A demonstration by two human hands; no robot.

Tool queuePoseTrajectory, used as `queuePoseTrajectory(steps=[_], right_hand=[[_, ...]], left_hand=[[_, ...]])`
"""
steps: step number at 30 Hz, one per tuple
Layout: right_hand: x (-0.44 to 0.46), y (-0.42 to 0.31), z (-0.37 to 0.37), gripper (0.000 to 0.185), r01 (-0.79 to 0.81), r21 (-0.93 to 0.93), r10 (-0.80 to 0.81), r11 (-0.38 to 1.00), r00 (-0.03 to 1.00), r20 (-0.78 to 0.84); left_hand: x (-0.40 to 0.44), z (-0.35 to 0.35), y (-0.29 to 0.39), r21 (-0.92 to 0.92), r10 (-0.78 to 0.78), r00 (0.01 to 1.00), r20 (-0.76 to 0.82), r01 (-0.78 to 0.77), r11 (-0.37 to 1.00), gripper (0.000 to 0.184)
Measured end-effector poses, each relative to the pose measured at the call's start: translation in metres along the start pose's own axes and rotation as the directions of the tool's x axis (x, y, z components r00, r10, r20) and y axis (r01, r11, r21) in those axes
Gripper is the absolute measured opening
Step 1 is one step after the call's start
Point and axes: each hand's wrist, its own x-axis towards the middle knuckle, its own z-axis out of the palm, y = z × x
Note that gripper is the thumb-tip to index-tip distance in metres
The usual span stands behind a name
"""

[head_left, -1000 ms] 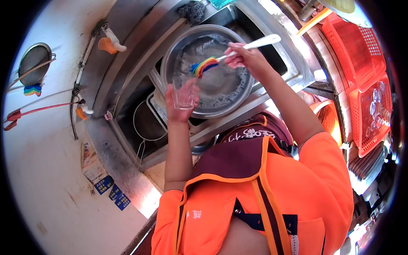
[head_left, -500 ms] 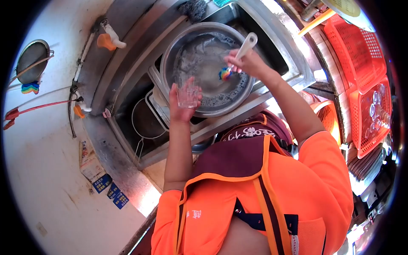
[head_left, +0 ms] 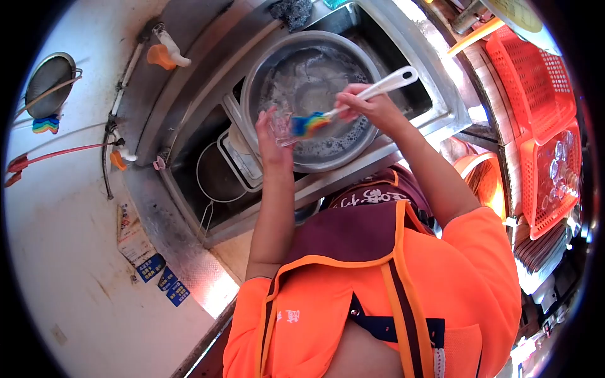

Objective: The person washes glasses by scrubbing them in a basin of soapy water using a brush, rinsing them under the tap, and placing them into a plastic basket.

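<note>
My left hand [head_left: 274, 142] is closed around a clear drinking glass [head_left: 283, 131] at the left side of a wide metal basin. Its mouth is tipped toward the right. In my right hand [head_left: 365, 104] is a bottle brush [head_left: 394, 80] with a white handle. The rainbow-coloured sponge head [head_left: 310, 124] is at the glass's mouth; I cannot tell whether its tip is inside. Cloudy, sudsy water lies in the basin [head_left: 249, 101] below both hands.
The basin sits over a metal double sink [head_left: 441, 104]. A wire-handled strainer [head_left: 200, 183] is in the left bowl. Taps [head_left: 170, 53] line the wall. Red baskets [head_left: 526, 82] stand at the right, one with glasses [head_left: 558, 167]. A dark scouring pad [head_left: 291, 12] lies behind.
The brush has swung left and flatter, bringing its sponge head from above the water to the glass. My left hand has turned, tipping the glass toward the brush.
</note>
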Motion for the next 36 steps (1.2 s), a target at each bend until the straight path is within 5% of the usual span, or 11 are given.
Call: queuePoseTrajectory(steps=[4,10,12,16,19,21,22,24,28,35,36], right_hand=[[-0.006,0.008,-0.024,0.029,-0.082,-0.125,0.076,0.989,0.996,-0.048],[0.003,-0.024,0.007,0.029,0.048,0.209,-0.052,0.977,0.999,0.012],[0.009,-0.013,0.006,0.027,0.041,-0.003,-0.041,0.999,0.994,0.105],[-0.007,0.022,-0.020,0.027,0.046,-0.201,-0.064,0.979,0.994,-0.086],[-0.024,0.020,-0.016,0.022,0.084,-0.521,-0.148,0.850,0.986,-0.082],[-0.036,0.008,-0.005,0.018,0.157,-0.712,-0.248,0.684,0.968,-0.025],[-0.038,0.014,-0.005,0.017,0.184,-0.736,-0.269,0.652,0.963,0.002],[-0.043,0.018,-0.006,0.014,0.247,-0.755,-0.296,0.607,0.952,0.074],[-0.042,0.025,-0.007,0.012,0.334,-0.765,-0.338,0.552,0.927,0.160],[-0.040,0.023,0.001,0.010,0.294,-0.865,-0.337,0.406,0.928,0.157],[-0.039,0.025,0.002,0.010,0.302,-0.863,-0.337,0.404,0.927,0.166]], left_hand=[[0.001,-0.009,0.005,-0.084,-0.080,0.990,0.113,0.090,0.992,0.049],[-0.003,-0.005,0.008,-0.148,-0.247,0.919,0.308,0.302,0.942,0.055],[-0.007,-0.003,0.008,-0.150,-0.222,0.929,0.297,0.275,0.950,0.061],[0.002,-0.027,-0.001,-0.035,-0.222,0.944,0.244,0.237,0.971,0.061],[0.027,-0.039,-0.021,0.310,-0.140,0.976,0.165,0.083,0.947,0.062],[0.040,-0.034,-0.037,0.842,0.130,0.971,0.198,-0.237,0.484,0.069],[0.040,-0.031,-0.040,0.840,0.137,0.971,0.196,-0.239,0.488,0.069],[0.038,-0.019,-0.045,0.839,0.382,0.765,0.519,-0.542,-0.054,0.072],[0.036,-0.004,-0.050,0.856,0.343,0.785,0.515,-0.489,-0.165,0.078],[0.033,-0.009,-0.033,0.845,0.114,0.839,0.532,-0.516,-0.142,0.077],[0.043,-0.019,-0.025,0.867,-0.077,0.864,0.498,-0.492,0.082,0.076]])
